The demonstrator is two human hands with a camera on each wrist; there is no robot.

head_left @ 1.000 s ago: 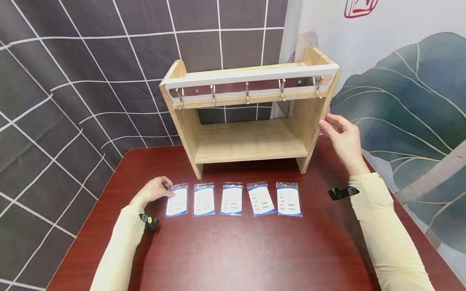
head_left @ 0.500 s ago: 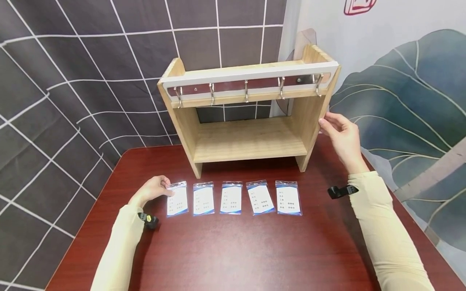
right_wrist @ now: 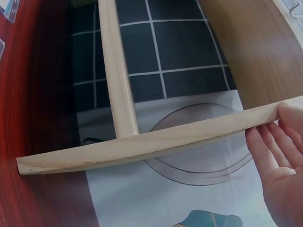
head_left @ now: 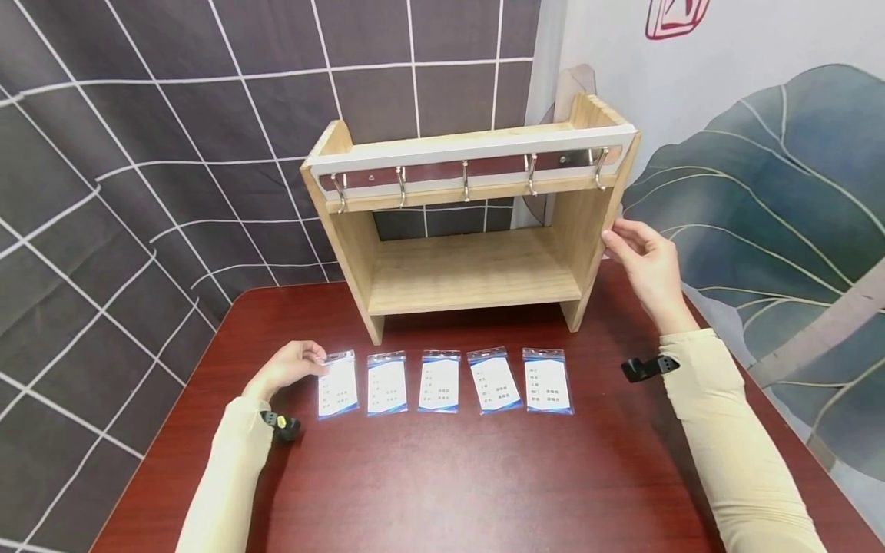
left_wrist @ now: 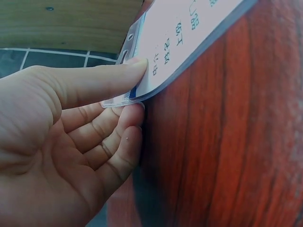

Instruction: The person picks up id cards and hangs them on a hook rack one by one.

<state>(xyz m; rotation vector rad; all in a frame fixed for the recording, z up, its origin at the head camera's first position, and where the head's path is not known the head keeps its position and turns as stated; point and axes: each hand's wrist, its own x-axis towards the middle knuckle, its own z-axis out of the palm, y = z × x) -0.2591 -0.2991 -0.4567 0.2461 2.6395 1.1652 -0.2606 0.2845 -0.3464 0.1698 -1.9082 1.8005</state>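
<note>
My left hand (head_left: 289, 365) pinches the top corner of the leftmost badge holder (head_left: 339, 390), a clear sleeve with a white and blue card. In the left wrist view, the thumb lies on top of this badge holder (left_wrist: 173, 45) and the fingers curl beneath its slotted end, raised off the table. On the other side, my right hand (head_left: 650, 265) holds the right side panel of a wooden shelf (head_left: 477, 273), thumb on the front edge and fingers on the outer face. The right wrist view shows that side panel (right_wrist: 165, 135) at the fingertips.
Several more badge holders lie in a row to the right, among them a tilted badge holder (head_left: 495, 382). A metal rail (head_left: 442, 157) with several hooks (head_left: 465, 180) spans the shelf's upper front. The red-brown table (head_left: 449, 476) meets a dark gridded cloth (head_left: 173, 192) behind.
The leftmost badge holder has turned slightly and shifted a little right at its lower end, its top lifted by my left hand. My right hand keeps its hold on the shelf.
</note>
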